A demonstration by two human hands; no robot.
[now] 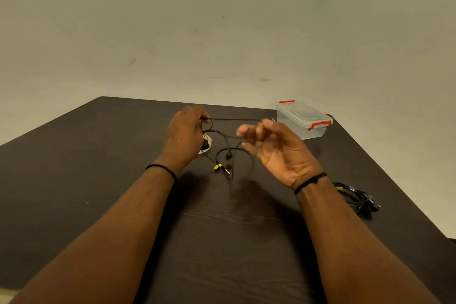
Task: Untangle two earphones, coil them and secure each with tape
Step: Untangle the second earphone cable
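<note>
Head-worn view, forward-down over table

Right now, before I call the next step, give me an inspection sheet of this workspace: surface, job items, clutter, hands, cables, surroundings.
Surface: dark brown table, faint crease across the near part.
Job's things: black earphone held up between both hands, its plug with a yellow tag dangling near the table; second earphone bundled at the right edge; tape roll partly hidden behind the left hand.
Clutter: clear plastic box with red clips, lid on, at the far right corner.
Grippers: left hand grips the cord; right hand, palm up and blurred, has the cord across its fingers.
Cables: only the earphone cords.
Surroundings: plain pale wall.
</note>
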